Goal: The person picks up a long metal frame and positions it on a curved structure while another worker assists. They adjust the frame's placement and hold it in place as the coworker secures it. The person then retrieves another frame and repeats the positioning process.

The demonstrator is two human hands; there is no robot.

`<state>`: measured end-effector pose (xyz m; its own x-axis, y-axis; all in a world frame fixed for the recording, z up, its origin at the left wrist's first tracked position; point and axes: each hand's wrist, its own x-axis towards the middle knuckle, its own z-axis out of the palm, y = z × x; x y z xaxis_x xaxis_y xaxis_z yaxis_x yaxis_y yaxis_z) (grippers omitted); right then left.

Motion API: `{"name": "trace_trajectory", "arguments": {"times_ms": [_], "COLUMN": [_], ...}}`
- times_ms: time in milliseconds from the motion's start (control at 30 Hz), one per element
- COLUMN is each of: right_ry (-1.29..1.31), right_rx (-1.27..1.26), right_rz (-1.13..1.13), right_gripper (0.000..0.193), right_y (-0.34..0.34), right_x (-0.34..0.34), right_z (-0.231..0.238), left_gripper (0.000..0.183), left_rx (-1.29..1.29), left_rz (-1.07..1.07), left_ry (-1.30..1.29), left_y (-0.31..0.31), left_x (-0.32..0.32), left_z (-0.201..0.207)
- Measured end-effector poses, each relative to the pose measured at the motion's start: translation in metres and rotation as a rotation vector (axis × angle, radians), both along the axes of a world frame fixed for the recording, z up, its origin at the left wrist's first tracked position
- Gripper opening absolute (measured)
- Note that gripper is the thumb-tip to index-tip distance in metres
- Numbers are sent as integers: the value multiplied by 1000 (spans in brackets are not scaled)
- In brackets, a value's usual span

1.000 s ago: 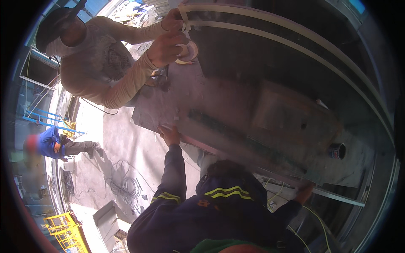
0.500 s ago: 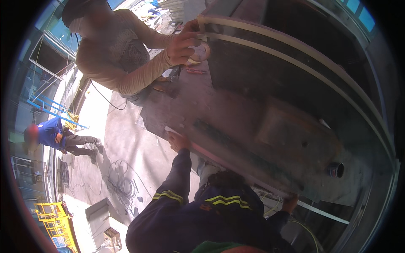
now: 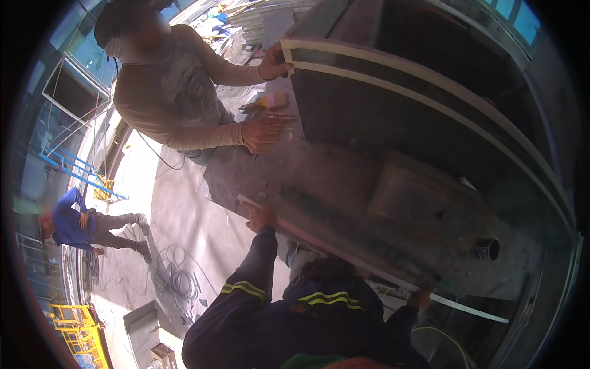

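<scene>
A long narrow strip (image 3: 344, 255), pinkish along its edge and pale at the far right end, runs along the near edge of a dusty dark work surface (image 3: 344, 166). My left hand (image 3: 262, 218) is closed on the strip close to its left end. Further right, my right hand (image 3: 420, 298) is closed around the same edge, its fingers partly hidden. Across the surface, a co-worker's one hand (image 3: 276, 63) touches the taped corner of a large dark panel (image 3: 369, 104). The co-worker's other hand (image 3: 263, 134) is at a small red tool (image 3: 281, 116).
A tape roll (image 3: 278, 99) lies beside the co-worker. On the right of the surface stands a dark can (image 3: 487, 249). Coiled cable (image 3: 178, 277) lies on the floor at left, near a yellow metal frame (image 3: 80, 332). Another person in blue (image 3: 74, 218) stands farther off.
The co-worker has let go of the tape roll, now on the surface, and reached down to the red tool. My hands stay on the strip in nearly the same places.
</scene>
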<state>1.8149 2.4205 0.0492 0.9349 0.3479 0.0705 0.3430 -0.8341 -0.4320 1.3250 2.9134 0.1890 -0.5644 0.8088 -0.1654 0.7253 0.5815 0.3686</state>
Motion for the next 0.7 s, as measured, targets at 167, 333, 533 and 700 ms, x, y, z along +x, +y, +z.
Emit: {"name": "trace_trajectory", "arguments": {"times_ms": [167,333,533,700], "right_ry": [-72,89,287,602], "right_rx": [-51,-42,318,658], "right_rz": [49,-89,-198,-439], "right_gripper": [83,82,68,64], "right_y": [0,4,0,-1], "right_x": [1,1,13,19], "right_z": [-8,-4,-24,-22], "left_gripper": [97,98,99,100], "left_rx": [-37,13,20,2], "left_rz": [10,25,8,14], "left_ry": [-57,-69,-98,-130], "left_y": [0,-3,-4,-5], "left_x": [-1,3,0,-2], "left_z": [-2,5,12,12]}}
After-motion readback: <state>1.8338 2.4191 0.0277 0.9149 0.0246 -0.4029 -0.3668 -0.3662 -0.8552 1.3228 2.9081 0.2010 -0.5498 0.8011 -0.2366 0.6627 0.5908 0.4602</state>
